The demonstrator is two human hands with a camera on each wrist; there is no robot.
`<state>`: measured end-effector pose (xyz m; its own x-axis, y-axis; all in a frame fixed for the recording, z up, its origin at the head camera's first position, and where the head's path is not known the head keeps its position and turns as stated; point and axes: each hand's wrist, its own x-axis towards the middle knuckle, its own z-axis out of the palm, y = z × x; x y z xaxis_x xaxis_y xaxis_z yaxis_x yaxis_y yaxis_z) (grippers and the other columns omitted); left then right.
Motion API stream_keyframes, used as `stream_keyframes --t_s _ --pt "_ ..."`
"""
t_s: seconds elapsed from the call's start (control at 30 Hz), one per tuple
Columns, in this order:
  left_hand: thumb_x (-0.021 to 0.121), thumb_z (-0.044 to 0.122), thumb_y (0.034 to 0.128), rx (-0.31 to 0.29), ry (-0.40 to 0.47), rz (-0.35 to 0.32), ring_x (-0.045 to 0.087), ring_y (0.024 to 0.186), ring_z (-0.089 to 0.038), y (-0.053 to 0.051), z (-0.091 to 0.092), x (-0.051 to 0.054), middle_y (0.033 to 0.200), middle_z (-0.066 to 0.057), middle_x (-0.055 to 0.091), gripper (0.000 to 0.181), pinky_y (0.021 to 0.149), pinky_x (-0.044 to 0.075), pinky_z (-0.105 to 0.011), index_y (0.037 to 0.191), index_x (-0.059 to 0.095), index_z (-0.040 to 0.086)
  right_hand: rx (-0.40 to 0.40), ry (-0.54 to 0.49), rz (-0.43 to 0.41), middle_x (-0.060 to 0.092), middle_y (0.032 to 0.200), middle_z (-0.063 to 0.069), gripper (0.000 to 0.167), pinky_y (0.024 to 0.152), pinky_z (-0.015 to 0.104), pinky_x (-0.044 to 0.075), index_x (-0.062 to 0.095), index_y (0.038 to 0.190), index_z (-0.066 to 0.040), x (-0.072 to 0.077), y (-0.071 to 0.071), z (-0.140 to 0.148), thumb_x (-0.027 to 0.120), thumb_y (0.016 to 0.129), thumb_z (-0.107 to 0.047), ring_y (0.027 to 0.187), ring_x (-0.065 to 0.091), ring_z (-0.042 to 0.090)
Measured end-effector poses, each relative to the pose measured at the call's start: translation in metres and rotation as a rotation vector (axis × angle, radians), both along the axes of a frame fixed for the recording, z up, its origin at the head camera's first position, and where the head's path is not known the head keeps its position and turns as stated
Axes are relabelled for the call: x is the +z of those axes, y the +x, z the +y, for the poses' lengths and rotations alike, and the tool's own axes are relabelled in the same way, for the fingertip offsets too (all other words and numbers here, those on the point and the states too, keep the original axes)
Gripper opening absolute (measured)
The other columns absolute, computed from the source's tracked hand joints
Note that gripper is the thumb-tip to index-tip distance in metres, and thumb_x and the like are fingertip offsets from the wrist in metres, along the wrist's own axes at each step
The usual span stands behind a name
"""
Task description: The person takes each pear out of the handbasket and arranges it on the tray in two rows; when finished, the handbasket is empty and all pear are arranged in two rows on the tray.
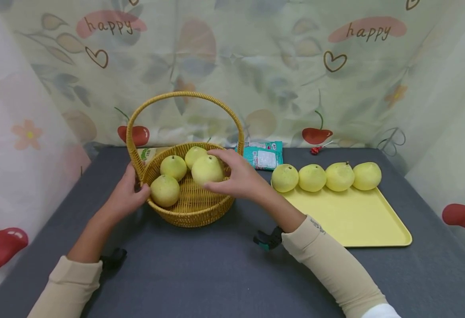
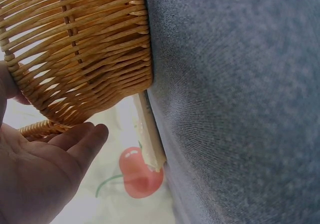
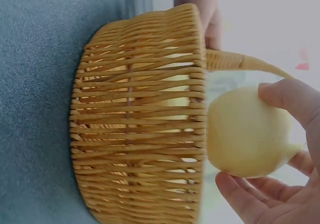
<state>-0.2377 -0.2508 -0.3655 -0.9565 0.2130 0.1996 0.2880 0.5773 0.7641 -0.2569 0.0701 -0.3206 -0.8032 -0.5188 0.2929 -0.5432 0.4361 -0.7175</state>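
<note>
Round yellow-green pear (image 1: 207, 170) above round tan wicker basket (image 1: 192, 219) | right hand (image 1: 240, 174): fingers pinching pear; left hand (image 1: 126, 194): fingers pinching basket's edge | advice: grip lightly, steady basket, avoid knocking neighbouring pears (image 1: 173, 168)

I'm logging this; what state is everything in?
Golden wicker basket: upright, left hand gripping it
Round yellow pear: in right hand, above basket rim
Three similar pears: inside basket
Yellow rectangular tray: flat, four pears along far edge
Teal plastic packet: lying, seal unclear
Pale packet: partly hidden
Red lollipop: lying
</note>
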Motion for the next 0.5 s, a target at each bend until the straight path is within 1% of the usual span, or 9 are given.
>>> stream_keyframes --t_s 0.17,0.37,0.5 --pt "0.047 0.002 0.0926 0.003 0.006 -0.002 0.042 0.124 -0.039 0.000 0.000 0.000 0.153 -0.029 0.025 0.077 0.095 0.038 -0.055 0.156 0.004 -0.002 -0.002 -0.048 0.040 0.050 0.133 0.006 0.073 0.083 0.034 0.054 0.052 0.146 -0.016 0.005 0.012 0.014 0.084 0.080 -0.027 0.111 0.052 0.019" --pt "0.048 0.002 0.0928 0.002 0.000 0.006 0.043 0.121 -0.038 -0.001 -0.001 -0.002 0.151 -0.029 0.028 0.077 0.093 0.039 -0.053 0.156 0.004 -0.001 -0.002 -0.082 0.075 0.051 0.133 0.006 0.075 0.088 0.035 0.053 0.051 0.148 -0.016 0.008 0.028 0.032 0.084 0.080 -0.023 0.113 0.054 0.019" --pt "0.048 0.001 0.0927 -0.003 0.002 0.014 0.043 0.123 -0.038 -0.001 -0.001 -0.003 0.151 -0.029 0.027 0.077 0.093 0.039 -0.053 0.156 0.004 -0.002 -0.004 -0.098 0.072 0.049 0.135 0.006 0.076 0.092 0.037 0.051 0.051 0.147 -0.015 0.009 0.036 0.045 0.085 0.080 -0.020 0.118 0.053 0.020"
